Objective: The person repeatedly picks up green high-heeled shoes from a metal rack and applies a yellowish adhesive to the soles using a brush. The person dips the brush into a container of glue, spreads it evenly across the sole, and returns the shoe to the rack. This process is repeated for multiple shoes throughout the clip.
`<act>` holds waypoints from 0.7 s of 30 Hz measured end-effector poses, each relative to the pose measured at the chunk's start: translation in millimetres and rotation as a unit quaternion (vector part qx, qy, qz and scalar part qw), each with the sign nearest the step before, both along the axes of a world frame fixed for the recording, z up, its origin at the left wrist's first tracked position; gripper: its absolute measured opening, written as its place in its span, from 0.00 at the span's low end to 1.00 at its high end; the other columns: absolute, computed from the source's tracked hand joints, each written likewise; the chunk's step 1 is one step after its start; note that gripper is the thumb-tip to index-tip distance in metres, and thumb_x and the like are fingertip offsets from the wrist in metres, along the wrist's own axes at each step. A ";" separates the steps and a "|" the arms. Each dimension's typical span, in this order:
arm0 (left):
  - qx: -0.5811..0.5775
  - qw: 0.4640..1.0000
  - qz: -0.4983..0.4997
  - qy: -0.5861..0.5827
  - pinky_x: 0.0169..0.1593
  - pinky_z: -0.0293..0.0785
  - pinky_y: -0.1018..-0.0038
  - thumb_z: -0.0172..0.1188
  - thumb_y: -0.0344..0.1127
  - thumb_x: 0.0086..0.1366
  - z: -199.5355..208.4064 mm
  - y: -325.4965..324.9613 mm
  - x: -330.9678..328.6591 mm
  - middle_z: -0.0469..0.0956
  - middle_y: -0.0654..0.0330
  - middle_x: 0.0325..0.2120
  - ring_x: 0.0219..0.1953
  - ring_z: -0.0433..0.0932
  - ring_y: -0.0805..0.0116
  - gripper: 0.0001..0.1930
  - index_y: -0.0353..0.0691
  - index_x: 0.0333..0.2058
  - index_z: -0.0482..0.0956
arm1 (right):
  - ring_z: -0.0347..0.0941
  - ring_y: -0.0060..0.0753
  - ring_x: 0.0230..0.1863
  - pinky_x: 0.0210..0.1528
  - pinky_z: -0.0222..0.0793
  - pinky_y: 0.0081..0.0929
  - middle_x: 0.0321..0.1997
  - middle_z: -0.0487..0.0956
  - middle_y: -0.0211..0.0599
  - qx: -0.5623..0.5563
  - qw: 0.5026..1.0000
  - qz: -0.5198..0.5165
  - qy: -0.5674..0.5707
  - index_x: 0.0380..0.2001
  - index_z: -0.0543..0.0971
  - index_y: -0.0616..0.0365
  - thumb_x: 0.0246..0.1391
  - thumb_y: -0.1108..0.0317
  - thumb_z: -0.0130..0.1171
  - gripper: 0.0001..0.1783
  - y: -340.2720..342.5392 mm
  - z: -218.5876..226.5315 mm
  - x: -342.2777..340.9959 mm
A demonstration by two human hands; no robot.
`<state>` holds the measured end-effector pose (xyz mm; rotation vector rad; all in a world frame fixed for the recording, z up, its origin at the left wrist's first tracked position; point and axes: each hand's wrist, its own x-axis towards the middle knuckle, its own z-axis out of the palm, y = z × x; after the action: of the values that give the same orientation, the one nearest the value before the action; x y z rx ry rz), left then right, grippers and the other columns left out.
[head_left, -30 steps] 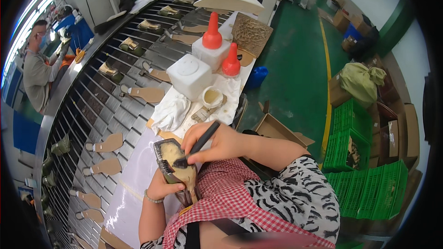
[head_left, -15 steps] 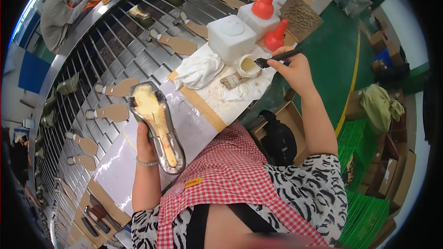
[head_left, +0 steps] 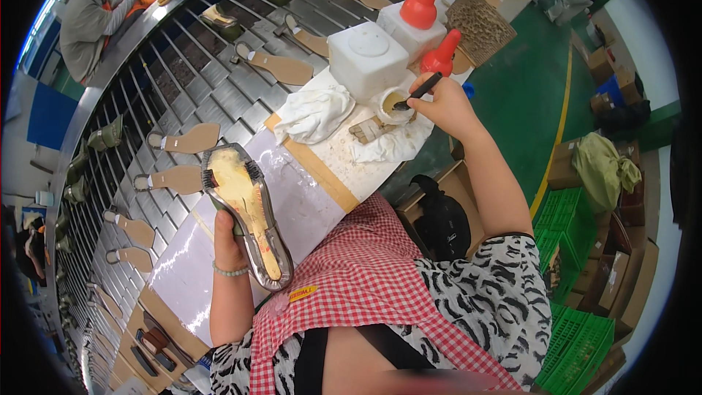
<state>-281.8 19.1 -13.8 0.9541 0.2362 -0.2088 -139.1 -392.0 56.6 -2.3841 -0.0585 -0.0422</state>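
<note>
My left hand [head_left: 229, 243] grips a shoe upper on its last [head_left: 241, 183], turned with the underside up; the yellowish bottom shows inside a dark folded edge. The fingers behind the shoe are hidden. My right hand [head_left: 444, 106] pinches the black handle of a small brush [head_left: 417, 93]. The brush's head dips into the mouth of a white pot [head_left: 385, 111] of pale yellowish liquid. Beside the pot lie a wrapped brownish block [head_left: 369, 130] and a crumpled white cloth [head_left: 316, 114].
White square bottles [head_left: 367, 58] with red cone caps [head_left: 423, 1] stand behind the pot. Insoles [head_left: 274, 66] and lasted shoes [head_left: 221, 20] rest along the metal slatted conveyor [head_left: 183, 95]. Right of me are green crates [head_left: 574, 347] and an open carton [head_left: 464, 194]. Another person [head_left: 91, 22] works across the conveyor.
My right hand has moved left and down, bringing the brush from above the pot's rim into its mouth. The shoe in my left hand has shifted slightly downward.
</note>
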 end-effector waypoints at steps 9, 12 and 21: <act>0.008 1.000 -0.022 -0.021 0.38 0.80 0.66 0.54 0.68 0.58 -1.9 -4.4 -0.2 0.78 0.54 0.40 0.36 0.80 0.62 0.39 0.39 0.55 0.69 | 0.74 0.26 0.36 0.42 0.68 0.23 0.33 0.78 0.32 0.218 0.974 -0.004 0.054 0.32 0.78 0.61 0.44 0.74 0.66 0.10 -15.9 -7.2 -7.2; -0.024 1.000 0.005 0.019 0.37 0.80 0.67 0.52 0.69 0.58 -6.8 -4.1 -1.8 0.79 0.53 0.38 0.35 0.81 0.62 0.40 0.39 0.55 0.69 | 0.75 0.25 0.38 0.45 0.70 0.23 0.36 0.78 0.32 0.400 0.910 -0.049 0.096 0.36 0.77 0.60 0.47 0.73 0.66 0.12 -27.7 -15.6 -11.9; -0.026 0.998 0.033 0.045 0.34 0.80 0.66 0.45 0.73 0.59 -12.2 -7.4 -0.3 0.79 0.50 0.35 0.32 0.81 0.59 0.41 0.40 0.54 0.71 | 0.76 0.30 0.38 0.41 0.73 0.25 0.32 0.79 0.33 0.701 0.660 -0.178 0.206 0.35 0.78 0.57 0.51 0.65 0.67 0.11 -26.3 -56.7 -16.2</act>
<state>-282.1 11.7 -26.0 0.8843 0.3436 -0.1973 -155.3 -418.3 -0.1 -0.7489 0.4922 0.2051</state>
